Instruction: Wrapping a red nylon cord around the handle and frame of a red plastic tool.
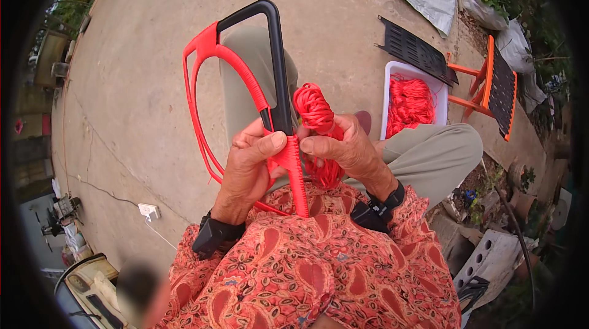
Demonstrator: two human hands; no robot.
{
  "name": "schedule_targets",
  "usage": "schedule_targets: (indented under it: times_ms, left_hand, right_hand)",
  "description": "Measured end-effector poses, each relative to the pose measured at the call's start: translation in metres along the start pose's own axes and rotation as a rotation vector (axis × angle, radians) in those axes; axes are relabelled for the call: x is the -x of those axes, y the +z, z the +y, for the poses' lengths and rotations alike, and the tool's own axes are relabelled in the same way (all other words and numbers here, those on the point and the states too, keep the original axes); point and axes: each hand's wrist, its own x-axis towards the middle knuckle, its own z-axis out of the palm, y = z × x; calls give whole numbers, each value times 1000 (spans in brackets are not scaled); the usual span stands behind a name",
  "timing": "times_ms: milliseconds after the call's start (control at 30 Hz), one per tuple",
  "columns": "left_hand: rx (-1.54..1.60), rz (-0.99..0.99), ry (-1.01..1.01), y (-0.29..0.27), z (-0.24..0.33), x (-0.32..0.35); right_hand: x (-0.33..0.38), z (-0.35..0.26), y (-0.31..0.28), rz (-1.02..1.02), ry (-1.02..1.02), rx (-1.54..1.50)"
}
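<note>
Cord work fills the middle of the view: a black, bent metal frame, shaped like a chair arm, stands upright over the person's lap, one limb already bound in tight turns of red plastic cord. The left hand is closed round the frame where the wrapped part meets bare black metal, thumb pressed across the last turns. The right hand is closed too, fingers curled round a wound hank of the same red cord, held touching the frame's right side. Loose red strands loop down on the left.

To wrap well here, I judge, the thumb should pin the finished turns while the hank passes round, each new turn laid snug against the last with no gap and even tension.

Further off on the concrete ground sits a white tub of red cord, just beside an orange-framed chair with black slatted panels.
</note>
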Motion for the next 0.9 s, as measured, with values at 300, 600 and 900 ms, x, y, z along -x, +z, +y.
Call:
schedule_targets:
  times_ms: [300,600,900]
  left_hand:
    - [2,-10,17,-1,0,-7]
    - [4,-20,39,-4,-1,-10]
    - [40,14,46,-3,-1,-11]
  right_hand:
    - [-9,-5,1,13,1,-84]
    - [-11,5,-2,23,14,-117]
    - [-20,-2,2,-21,49,-268]
